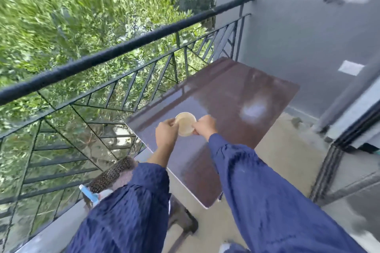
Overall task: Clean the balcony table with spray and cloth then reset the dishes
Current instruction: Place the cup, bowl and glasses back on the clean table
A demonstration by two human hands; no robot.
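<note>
Bowl (185, 123): cream, over bench (236, 92), rail-side half; contact unclear.
Left grip (166, 132): pinching bowl rim.
Right grip (205, 126): clamped on opposite rim.
Risk: glossy, possibly damp top (pale sheen patch); a hasty set-down could skid the bowl toward the railing (123, 51).
Writing: none legible, blurred.

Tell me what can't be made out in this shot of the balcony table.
Head view: whether the bowl sits on the table or hangs above it; the left hand and right hand holding it cover its base.
Head view: the spray bottle body; the left sleeve covers all but its blue-and-white top.
Head view: the speckled object beside the spray bottle; motion blur leaves it unidentifiable.
</note>
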